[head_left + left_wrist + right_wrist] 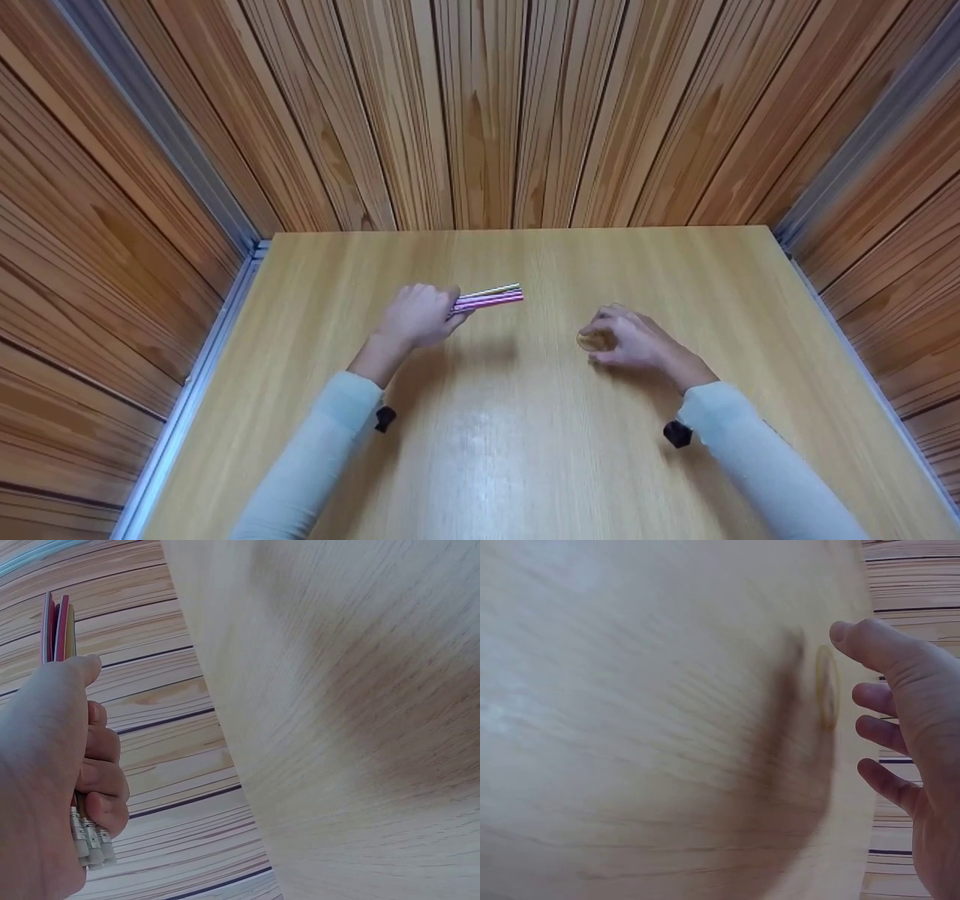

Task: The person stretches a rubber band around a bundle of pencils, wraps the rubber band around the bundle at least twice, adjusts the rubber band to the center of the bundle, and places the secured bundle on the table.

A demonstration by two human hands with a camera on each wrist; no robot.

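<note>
Gripping pencils to the left of a yellowish band

From my seat at the far end, I take the pencils as my marker. The left hand has its fingers wrapped round them in a fist and holds them raised above the bench; I see their shadow apart from them. Their coloured ends, pink and red among them, stick out past the thumb. The left wrist view gives me the whitish eraser ends at the little-finger side. Any print on the barrels is too small for me to read.

Right of the pencils, I find the right hand, thumb and fingers parted and loosely bent about the yellowish band. I cannot tell whether they touch it. The band is a thin loop, with bench showing through it in the right wrist view.

Below the pencils in the head view, I have two pale sleeves, with a small black device at the left cuff. Beyond the pencils rises a plank wall.
</note>
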